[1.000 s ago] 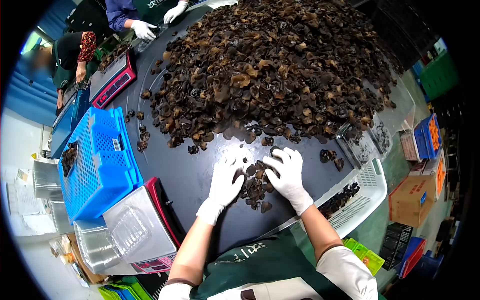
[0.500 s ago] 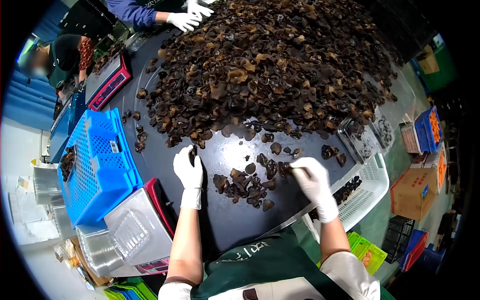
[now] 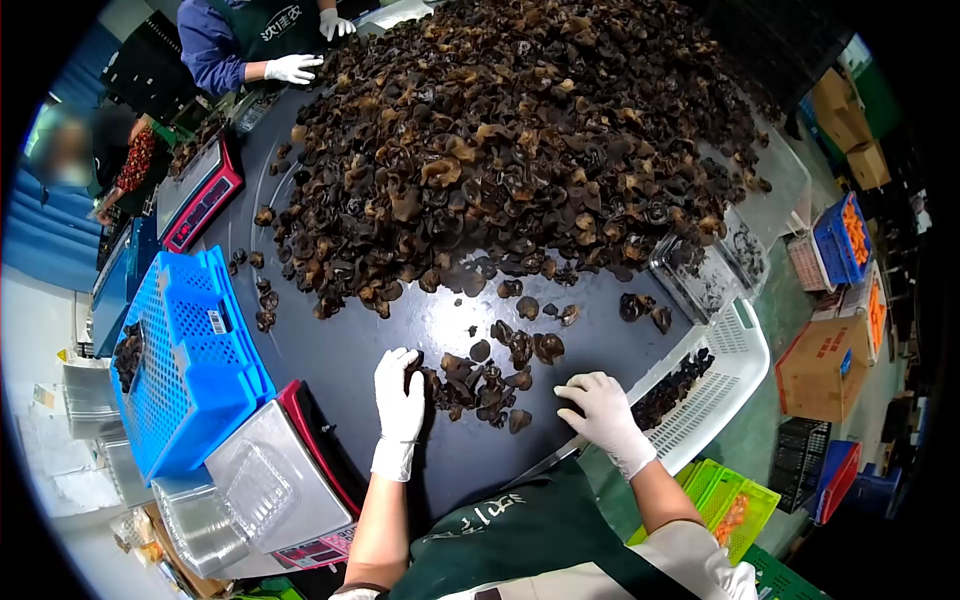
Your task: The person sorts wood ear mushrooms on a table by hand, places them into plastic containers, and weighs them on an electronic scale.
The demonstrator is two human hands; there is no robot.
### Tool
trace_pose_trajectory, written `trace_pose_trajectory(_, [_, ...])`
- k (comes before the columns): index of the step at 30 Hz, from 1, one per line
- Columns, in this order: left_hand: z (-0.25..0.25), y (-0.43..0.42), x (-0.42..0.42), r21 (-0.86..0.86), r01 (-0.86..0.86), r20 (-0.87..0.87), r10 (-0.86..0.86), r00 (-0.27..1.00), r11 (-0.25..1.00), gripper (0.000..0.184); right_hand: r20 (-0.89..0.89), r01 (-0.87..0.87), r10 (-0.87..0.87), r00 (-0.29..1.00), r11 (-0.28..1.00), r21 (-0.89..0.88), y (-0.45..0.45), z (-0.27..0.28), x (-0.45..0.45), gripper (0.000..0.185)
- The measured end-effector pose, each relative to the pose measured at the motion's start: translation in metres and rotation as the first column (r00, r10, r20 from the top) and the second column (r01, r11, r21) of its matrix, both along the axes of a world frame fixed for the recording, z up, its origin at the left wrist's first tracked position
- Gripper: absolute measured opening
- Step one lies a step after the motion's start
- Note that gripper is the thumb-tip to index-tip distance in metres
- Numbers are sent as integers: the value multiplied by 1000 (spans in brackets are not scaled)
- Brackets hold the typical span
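A small cluster of dark wood ear mushrooms (image 3: 488, 392) lies on the dark grey table (image 3: 470, 455) in front of me. My left hand (image 3: 400, 400), in a white glove, is at the cluster's left edge, thumb and fingers apart; whether its fingertips touch a mushroom is hard to see. To the right of the cluster, my gloved right hand (image 3: 603, 412) hovers with thumb and index finger apart and nothing between them. Beyond both hands rises a large heap of wood ear mushrooms (image 3: 500, 170). A single mushroom (image 3: 548, 347) rests just above the cluster.
A white basket (image 3: 735, 375) with dark pieces sits at the right table edge, below clear plastic boxes (image 3: 690, 275). On the left are a blue crate (image 3: 200, 350) and a scale (image 3: 280, 475) carrying a clear tray. Across the table, a co-worker's gloved hand (image 3: 293, 68) is beside the heap.
My left hand has come from the big heap's edge to the small cluster. My right hand has drawn back toward me, away from the mushroom at its fingertips. The camera view has shifted.
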State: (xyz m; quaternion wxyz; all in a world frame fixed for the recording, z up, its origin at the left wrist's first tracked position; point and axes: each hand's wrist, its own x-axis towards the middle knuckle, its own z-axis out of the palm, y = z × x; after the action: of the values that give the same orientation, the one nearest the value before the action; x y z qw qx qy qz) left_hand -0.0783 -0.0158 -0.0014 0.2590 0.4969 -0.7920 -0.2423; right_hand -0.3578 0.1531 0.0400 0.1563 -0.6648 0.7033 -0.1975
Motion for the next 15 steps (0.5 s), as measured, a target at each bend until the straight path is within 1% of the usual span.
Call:
trace_pose_trajectory(1, [2, 4, 4, 2, 0, 6, 0, 1000, 1000, 34, -40, -1, -1, 999, 999, -37, 1, -3, 2, 20])
trace_pose_trajectory(3, [5, 6, 8, 152, -29, -184, 58, 981, 988, 38, -62, -48, 62, 996, 976, 211, 10, -1, -13, 8])
trace_pose_trajectory(4, [7, 7, 10, 109, -50, -139, 65, 988, 993, 42, -161, 12, 18, 987, 983, 182, 17, 1, -21, 10])
trace_pose_trajectory(5, [8, 8, 11, 30, -100, -79, 102, 992, 995, 42, -267, 48, 20, 964, 968, 246, 29, 5, -34, 11])
trace_pose_trajectory(7, [11, 4, 9, 36, -179, -142, 182, 973, 983, 42, -463, 180, 57, 885, 874, 451, 36, 35, -54, 11])
trace_pose_trajectory(8, [11, 1, 3, 10, -201, -217, 199, 956, 979, 34, -466, 178, 59, 883, 876, 448, 27, 37, -57, 11])
trace_pose_trajectory(9, [17, -3, -6, 10, -207, -220, 204, 954, 978, 34, -386, 102, 4, 922, 962, 255, 14, 39, -58, 11])
trace_pose_trajectory(10, [25, -7, -14, -28, -101, -137, 96, 986, 994, 29, -291, 42, -28, 956, 998, 42, -1, 41, -56, 11])
trace_pose_trajectory(11, [34, -12, -25, -58, 11, -46, -14, 999, 998, 24, -241, 15, -35, 970, 996, -84, -21, 40, -46, 11])
trace_pose_trajectory(12, [44, -14, -45, -88, 35, -74, -42, 996, 995, 18, -146, -35, 9, 989, 983, -180, -42, 38, -36, 9])
trace_pose_trajectory(13, [43, -19, -54, -15, 125, -7, -125, 992, 992, 22, -44, -36, 23, 999, 940, -340, -64, 32, -21, 12])
trace_pose_trajectory(14, [39, -21, -65, 28, 148, -6, -148, 989, 989, 25, -21, -54, 51, 998, 963, -262, -80, 33, -8, 22])
trace_pose_trajectory(15, [33, -24, -77, 68, 173, -5, -173, 985, 983, 28, 24, -6, 15, 1000, 941, -339, -93, 30, 8, 27])
